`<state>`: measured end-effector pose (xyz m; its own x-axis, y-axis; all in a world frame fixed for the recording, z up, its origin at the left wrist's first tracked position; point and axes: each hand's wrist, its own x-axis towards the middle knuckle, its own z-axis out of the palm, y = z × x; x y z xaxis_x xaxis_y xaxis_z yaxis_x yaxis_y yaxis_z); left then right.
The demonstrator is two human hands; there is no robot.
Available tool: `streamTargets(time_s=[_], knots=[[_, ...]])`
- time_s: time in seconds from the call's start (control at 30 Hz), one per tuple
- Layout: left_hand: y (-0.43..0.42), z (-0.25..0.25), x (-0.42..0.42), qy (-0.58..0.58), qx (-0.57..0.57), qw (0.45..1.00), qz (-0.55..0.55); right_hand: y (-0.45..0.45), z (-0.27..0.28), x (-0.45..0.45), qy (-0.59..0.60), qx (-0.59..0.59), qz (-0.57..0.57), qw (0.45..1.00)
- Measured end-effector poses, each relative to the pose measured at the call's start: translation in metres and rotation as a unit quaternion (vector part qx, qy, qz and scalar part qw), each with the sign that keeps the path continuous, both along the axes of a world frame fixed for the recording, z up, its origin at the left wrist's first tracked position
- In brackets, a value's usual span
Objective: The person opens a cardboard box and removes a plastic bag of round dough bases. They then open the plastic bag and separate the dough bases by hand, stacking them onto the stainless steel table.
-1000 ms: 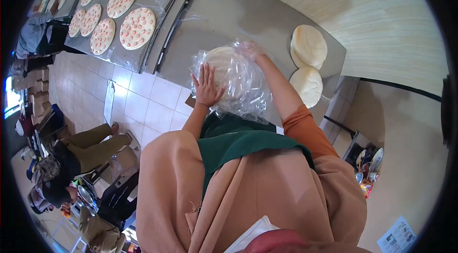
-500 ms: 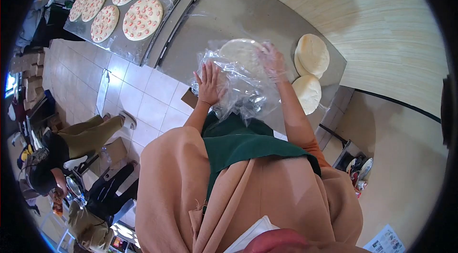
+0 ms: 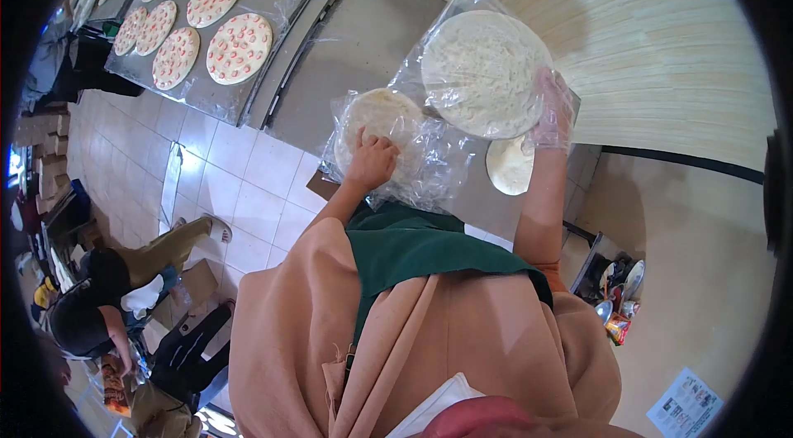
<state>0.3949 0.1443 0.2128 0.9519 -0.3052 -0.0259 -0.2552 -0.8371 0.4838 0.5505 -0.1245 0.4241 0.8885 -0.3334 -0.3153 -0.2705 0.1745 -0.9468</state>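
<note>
My right hand (image 3: 555, 107), in a clear plastic glove, grips the right edge of a large round pizza base (image 3: 483, 70). The base is held up above the table's right part, with clear plastic film (image 3: 462, 0) showing around its far and left edges. My left hand (image 3: 373, 161) is bare and lies on a second round base (image 3: 376, 111), its fingers bent but apart. Crumpled clear plastic (image 3: 425, 161) covers or surrounds that second base. Just below the raised base, part of a pale round bread (image 3: 508, 169) shows on the table; the rest is hidden.
The metal table (image 3: 363, 33) meets a wood-patterned wall (image 3: 619, 49) on the far side. At left, a second table (image 3: 285, 12) carries several rounds topped with red pieces (image 3: 239, 48). Co-workers (image 3: 87, 326) are at the lower left, beyond the tiled floor (image 3: 239, 165).
My right hand has moved right with a pizza base raised in it, hiding part of the breads there. My left hand has shifted slightly right and down, onto the other base, its fingers more bent.
</note>
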Motion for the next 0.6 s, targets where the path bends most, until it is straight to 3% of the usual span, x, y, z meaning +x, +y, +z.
streamTargets(time_s=[0.13,0.23,0.27,0.33,0.37,0.5,0.6], knots=[[-0.016,0.042,0.0,0.027,0.087,0.996,0.006,0.009,0.001,-0.016,-0.01,0.077,0.044,0.996],[-0.013,0.035,-0.01,0.071,-0.095,0.992,0.041,0.01,-0.012,-0.019,0.002,0.106,0.114,0.988],[-0.008,0.03,-0.016,0.096,-0.251,0.96,0.078,0.007,-0.029,-0.012,0.017,0.102,0.129,0.986],[0.011,0.027,-0.031,0.138,-0.539,0.818,0.145,0.012,-0.043,-0.012,0.046,0.108,0.165,0.979],[0.017,0.027,-0.039,0.24,-0.733,0.6,0.21,0.017,-0.05,-0.013,0.058,0.12,0.187,0.973],[0.035,0.076,-0.05,0.267,-0.872,0.359,0.197,0.049,-0.093,-0.034,0.092,0.231,0.25,0.936],[0.025,0.032,-0.061,0.196,-0.829,0.497,0.169,0.081,-0.113,-0.075,0.095,0.178,0.154,0.967]])
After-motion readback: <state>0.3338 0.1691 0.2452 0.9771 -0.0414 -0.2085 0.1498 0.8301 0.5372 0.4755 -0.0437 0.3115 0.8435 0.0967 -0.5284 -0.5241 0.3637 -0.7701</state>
